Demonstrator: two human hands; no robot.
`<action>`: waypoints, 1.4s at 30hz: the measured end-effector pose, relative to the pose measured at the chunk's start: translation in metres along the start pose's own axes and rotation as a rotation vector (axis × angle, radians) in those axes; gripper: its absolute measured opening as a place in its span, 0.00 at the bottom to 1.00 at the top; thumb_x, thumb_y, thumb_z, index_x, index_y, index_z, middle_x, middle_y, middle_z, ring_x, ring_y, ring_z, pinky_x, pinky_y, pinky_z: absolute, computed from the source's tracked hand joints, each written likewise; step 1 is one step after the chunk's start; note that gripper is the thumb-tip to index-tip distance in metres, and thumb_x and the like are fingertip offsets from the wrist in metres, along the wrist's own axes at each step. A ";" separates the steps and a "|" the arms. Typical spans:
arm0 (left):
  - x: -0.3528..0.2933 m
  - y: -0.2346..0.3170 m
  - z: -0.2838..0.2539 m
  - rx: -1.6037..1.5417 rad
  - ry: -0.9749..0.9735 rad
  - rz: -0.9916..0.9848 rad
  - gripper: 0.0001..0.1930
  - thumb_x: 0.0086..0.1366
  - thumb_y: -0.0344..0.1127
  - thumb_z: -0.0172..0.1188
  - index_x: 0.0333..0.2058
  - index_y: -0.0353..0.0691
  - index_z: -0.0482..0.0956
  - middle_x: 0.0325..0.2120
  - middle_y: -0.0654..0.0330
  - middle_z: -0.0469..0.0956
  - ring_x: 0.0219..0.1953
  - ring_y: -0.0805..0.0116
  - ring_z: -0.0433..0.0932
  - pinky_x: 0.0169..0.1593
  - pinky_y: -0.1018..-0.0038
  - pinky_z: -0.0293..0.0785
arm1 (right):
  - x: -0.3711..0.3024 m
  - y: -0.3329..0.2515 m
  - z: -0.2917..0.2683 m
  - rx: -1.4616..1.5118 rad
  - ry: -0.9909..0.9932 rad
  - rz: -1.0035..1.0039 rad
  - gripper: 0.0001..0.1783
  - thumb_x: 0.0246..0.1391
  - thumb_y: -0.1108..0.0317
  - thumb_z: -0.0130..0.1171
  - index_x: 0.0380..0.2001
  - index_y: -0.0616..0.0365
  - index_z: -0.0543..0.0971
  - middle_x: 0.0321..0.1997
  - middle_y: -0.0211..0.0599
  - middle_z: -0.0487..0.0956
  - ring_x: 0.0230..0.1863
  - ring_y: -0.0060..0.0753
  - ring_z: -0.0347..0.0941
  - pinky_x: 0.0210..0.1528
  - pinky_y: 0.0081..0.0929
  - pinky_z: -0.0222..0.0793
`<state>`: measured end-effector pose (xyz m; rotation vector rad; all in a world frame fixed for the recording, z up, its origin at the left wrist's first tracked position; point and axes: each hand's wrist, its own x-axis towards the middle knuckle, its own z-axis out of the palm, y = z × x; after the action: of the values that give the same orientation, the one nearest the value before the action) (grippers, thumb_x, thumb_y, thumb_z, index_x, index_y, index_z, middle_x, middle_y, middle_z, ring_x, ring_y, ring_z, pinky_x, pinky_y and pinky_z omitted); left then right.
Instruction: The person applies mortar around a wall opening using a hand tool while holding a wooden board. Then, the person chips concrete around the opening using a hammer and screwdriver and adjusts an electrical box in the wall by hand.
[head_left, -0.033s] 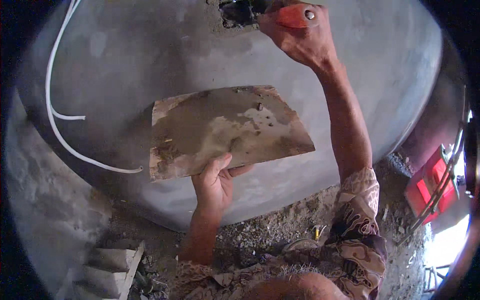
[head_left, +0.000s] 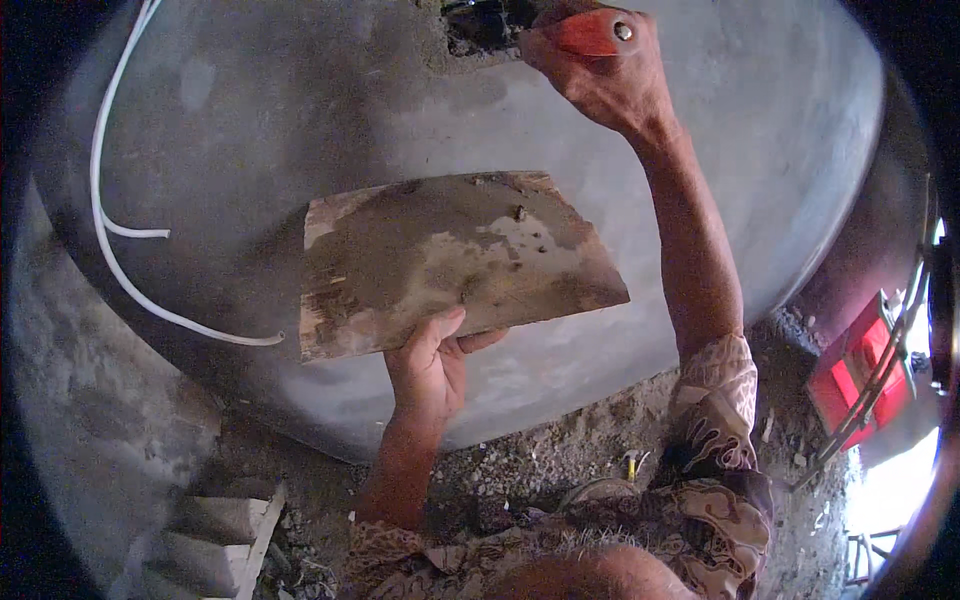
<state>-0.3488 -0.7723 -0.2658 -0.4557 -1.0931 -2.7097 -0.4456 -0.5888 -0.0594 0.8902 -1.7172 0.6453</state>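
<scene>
One smeared board [head_left: 400, 250] stands before the wall [head_left: 300, 100], its lower edge pinched in your left hand [head_left: 428, 365]; your right hand [head_left: 605, 85], arm [head_left: 695, 220] outstretched, grips a red handle [head_left: 588, 33] by the right edge of an opening [head_left: 485, 25].

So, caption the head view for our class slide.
Left hand holds a smeared wooden board; right hand grips a red handle beside a rough hole.
</scene>
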 end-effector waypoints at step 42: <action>0.001 0.000 0.001 -0.001 -0.007 -0.018 0.23 0.58 0.25 0.50 0.54 0.35 0.63 0.48 0.54 0.72 0.49 0.56 0.75 0.45 0.53 0.80 | -0.005 0.059 0.024 1.055 0.140 0.699 0.12 0.52 0.64 0.54 0.19 0.59 0.73 0.13 0.29 0.65 0.11 0.20 0.55 0.14 0.22 0.50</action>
<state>-0.3496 -0.7714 -0.2646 -0.4578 -1.1027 -2.7259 -0.5056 -0.5720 -0.0707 0.8553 -1.4875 2.1429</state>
